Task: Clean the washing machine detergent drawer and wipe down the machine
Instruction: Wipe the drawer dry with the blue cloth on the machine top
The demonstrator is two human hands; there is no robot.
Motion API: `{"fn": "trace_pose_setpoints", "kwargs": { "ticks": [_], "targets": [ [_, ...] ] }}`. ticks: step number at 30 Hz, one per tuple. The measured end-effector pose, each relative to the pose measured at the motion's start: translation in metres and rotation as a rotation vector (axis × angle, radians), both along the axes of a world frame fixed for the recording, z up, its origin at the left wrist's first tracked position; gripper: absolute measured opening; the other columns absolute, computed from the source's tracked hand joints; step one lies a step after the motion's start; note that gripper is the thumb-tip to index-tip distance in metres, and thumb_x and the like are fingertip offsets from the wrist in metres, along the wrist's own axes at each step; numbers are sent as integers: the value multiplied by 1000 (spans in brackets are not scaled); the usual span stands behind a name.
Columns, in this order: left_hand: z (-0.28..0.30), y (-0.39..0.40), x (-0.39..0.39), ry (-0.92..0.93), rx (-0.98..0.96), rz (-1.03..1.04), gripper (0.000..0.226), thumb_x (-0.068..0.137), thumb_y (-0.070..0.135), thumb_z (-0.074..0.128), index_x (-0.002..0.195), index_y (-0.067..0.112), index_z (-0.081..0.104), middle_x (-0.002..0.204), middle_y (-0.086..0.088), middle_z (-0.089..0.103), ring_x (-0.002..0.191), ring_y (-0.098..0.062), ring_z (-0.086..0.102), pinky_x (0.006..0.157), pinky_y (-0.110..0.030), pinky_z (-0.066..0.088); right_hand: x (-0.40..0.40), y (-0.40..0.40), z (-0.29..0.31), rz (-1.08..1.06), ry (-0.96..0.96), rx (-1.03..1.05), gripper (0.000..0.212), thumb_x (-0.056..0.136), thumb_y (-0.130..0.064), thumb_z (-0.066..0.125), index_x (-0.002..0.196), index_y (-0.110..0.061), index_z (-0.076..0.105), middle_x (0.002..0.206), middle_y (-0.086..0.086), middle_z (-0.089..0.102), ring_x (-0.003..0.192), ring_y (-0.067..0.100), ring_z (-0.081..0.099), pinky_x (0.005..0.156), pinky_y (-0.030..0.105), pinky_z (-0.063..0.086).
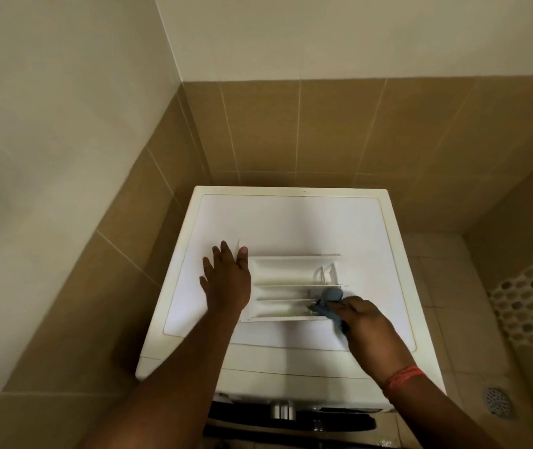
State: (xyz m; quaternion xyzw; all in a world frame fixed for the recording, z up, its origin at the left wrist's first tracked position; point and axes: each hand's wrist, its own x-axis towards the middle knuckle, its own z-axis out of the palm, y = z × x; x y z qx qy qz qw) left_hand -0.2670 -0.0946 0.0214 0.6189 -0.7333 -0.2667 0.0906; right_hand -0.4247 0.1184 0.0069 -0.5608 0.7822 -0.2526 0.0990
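A detergent drawer (291, 286) lies pulled out on top of a white washing machine (291, 222). The drawer-cleaning step seems under way. The left hand (226, 283), fingers spread flat, steadies its left end. The right hand (365, 322) pinches a blue cloth (328, 301) against the drawer's right compartments. Next, probably working the cloth along each channel.

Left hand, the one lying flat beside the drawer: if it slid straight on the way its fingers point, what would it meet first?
Probably nothing soon. The left hand points toward the back of the washing machine top, bare along that line; the tiled wall would come first, though depth is unclear.
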Motion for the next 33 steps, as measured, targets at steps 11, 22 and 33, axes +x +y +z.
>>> {"fn": "trace_pose_setpoints", "kwargs": {
  "ticks": [11,22,33],
  "targets": [
    [0,1,2,41,44,15,69,100,56,17,156,15,16,163,-7,17,150,-31,11,119,-53,16,25,-28,-7,169,-17,50,58,71,7,70,118,-28,68,116,-1,62,99,21,59,90,25,49],
    [-6,-4,4,168,97,-25,69,99,56,16,154,15,21,161,-9,24,149,-36,15,119,-53,18,8,-48,14,-373,67,189,40,85,6,53,122,-5,63,104,15,58,91,31,58,79,29,46],
    [-6,-7,7,279,147,-77,67,101,52,18,154,12,22,158,-11,29,146,-38,21,119,-52,20,74,-85,23,-275,237,533,41,89,-7,44,127,-11,57,132,10,53,131,32,39,102,40,46]
  ]
}}
